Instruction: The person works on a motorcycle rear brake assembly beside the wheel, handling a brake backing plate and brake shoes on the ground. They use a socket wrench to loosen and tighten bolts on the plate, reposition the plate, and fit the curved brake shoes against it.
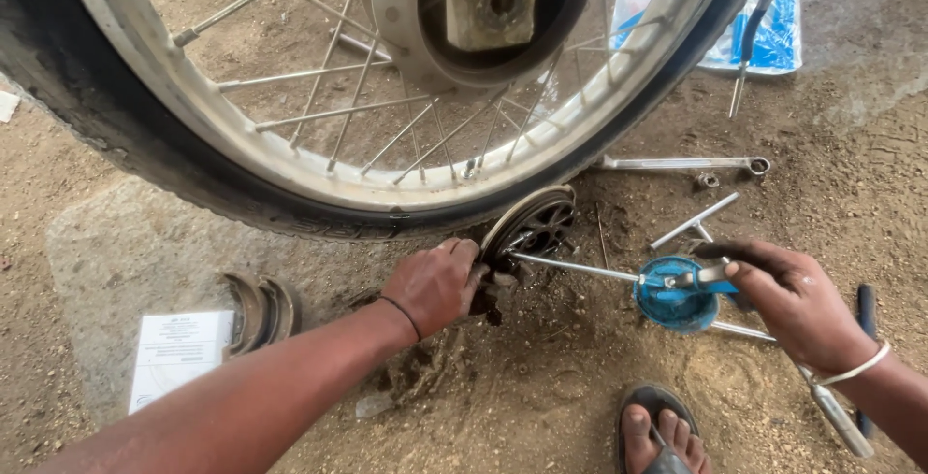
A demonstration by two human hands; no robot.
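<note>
A spoked motorcycle wheel (pixel 319 170) with a black tyre stands upright on dirt ground. Below its rim, my left hand (pixel 437 284) grips a round metal brake plate (pixel 532 223) held on edge against the ground. A long steel axle rod (pixel 570 266) runs from the plate to the right. My right hand (pixel 795 300) hovers over a small round blue tin (pixel 675 296), its fingers closed on a dark object at the tin's rim.
Two curved brake shoes (pixel 259 312) and a white paper card (pixel 180 350) lie at the left. A ring spanner (pixel 681 163), a T-shaped wrench (pixel 694 223), a nut (pixel 708 180) and a blue plastic bag (pixel 773 34) lie at the right. A sandalled foot (pixel 662 430) is in front.
</note>
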